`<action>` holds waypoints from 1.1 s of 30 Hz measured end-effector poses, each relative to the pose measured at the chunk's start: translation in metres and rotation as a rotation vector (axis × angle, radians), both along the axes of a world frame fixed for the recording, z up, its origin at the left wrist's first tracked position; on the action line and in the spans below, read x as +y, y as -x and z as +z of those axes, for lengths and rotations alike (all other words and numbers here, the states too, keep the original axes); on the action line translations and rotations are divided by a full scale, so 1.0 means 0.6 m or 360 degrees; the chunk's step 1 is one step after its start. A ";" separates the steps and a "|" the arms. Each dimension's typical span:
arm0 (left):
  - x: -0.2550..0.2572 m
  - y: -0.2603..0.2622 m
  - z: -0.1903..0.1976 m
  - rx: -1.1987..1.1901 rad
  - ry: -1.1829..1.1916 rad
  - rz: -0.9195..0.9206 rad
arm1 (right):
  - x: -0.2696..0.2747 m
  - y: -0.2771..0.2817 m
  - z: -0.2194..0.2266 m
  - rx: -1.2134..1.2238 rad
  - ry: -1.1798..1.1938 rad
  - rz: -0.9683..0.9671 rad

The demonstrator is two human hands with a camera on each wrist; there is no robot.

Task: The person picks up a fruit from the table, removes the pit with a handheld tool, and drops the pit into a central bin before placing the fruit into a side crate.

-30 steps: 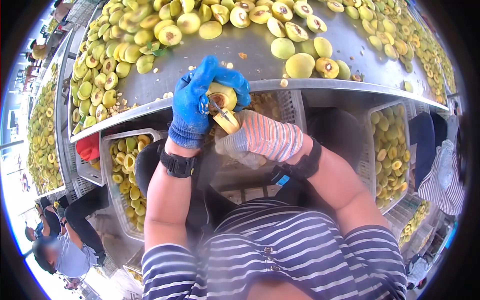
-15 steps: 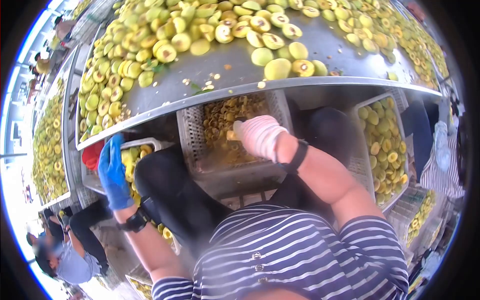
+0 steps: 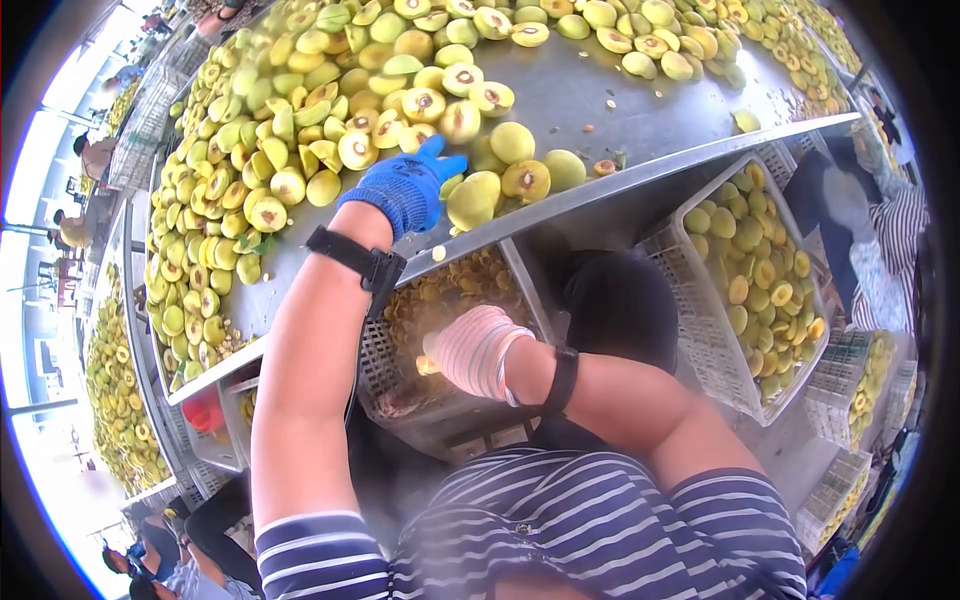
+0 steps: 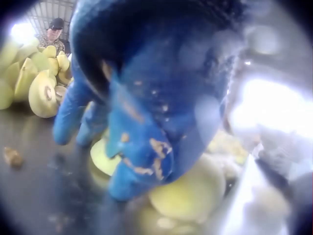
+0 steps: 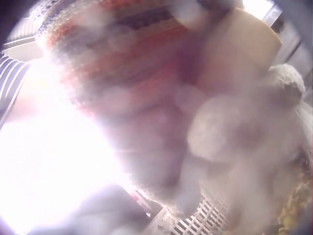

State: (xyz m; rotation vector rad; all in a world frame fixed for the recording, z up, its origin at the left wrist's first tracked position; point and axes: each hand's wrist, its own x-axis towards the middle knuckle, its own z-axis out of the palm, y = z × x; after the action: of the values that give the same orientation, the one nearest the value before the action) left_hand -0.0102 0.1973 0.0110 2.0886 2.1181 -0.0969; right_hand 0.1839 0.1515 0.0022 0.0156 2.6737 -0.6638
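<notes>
The left hand, lowered before, is now being stretched with fingers apart onto a peach half; the right hand is being kept clamped on a tool handle.

The table is smooth, dully shining metal; the left hand wears rough blue knit cloth, the right hand striped knit; the crate is perforated matt plastic.

Head cam: high above, fisheye, looks down on metal table, crates below it, both arms in frame centre. Left wrist cam: very close behind blue-gloved left hand, facing fruit on table; shares that spot w/ head view. Right wrist cam: very close on striped-gloved right hand, blurred, crate mesh at lower right.
</notes>
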 end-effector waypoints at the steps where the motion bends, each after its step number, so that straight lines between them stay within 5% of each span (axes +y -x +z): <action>1: 0.005 0.004 -0.015 0.0039 -0.0006 -0.0047 | 0.001 -0.003 -0.002 -0.0002 0.0017 -0.0023; 5: -0.019 0.026 -0.007 -0.0530 0.0129 0.0332 | 0.009 -0.014 0.011 0.0042 0.0062 -0.0035; 7: -0.073 0.053 0.003 -0.1429 0.0010 0.0687 | 0.011 -0.016 0.002 0.0207 0.0150 -0.0238; 9: -0.158 0.059 0.021 -0.2627 -0.0317 0.0825 | 0.013 -0.005 -0.021 0.0373 0.0356 -0.0374; 10: -0.194 0.050 0.026 -0.2926 -0.0461 0.0769 | 0.011 -0.002 -0.003 0.0425 0.0460 -0.0582; 15: -0.275 -0.024 0.045 -0.3053 -0.0895 0.1034 | -0.010 0.032 0.024 0.0708 0.0922 -0.0967; 18: -0.291 -0.055 0.026 -0.1782 -0.1225 0.0697 | -0.025 0.055 0.034 0.0602 0.0910 -0.0949; 23: -0.298 -0.068 0.035 -0.1459 -0.1369 0.0769 | -0.035 0.091 0.021 0.0360 0.0719 -0.0912; 26: -0.290 -0.061 0.020 -0.2444 -0.1422 0.1117 | -0.042 0.102 0.018 0.0252 0.0676 -0.0883; 29: -0.278 -0.069 0.022 -0.2483 -0.1484 0.1400 | -0.048 0.111 -0.008 0.0389 0.0680 -0.0760; 33: -0.276 -0.064 0.000 -0.2428 -0.1487 0.1379 | -0.052 0.113 -0.005 0.0293 0.0762 -0.0701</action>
State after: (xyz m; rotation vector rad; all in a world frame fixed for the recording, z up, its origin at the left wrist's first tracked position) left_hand 0.0282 0.0317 0.0108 0.4814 1.6495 2.0326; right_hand 0.1159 0.1206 -0.0006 0.4418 2.6238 -1.4929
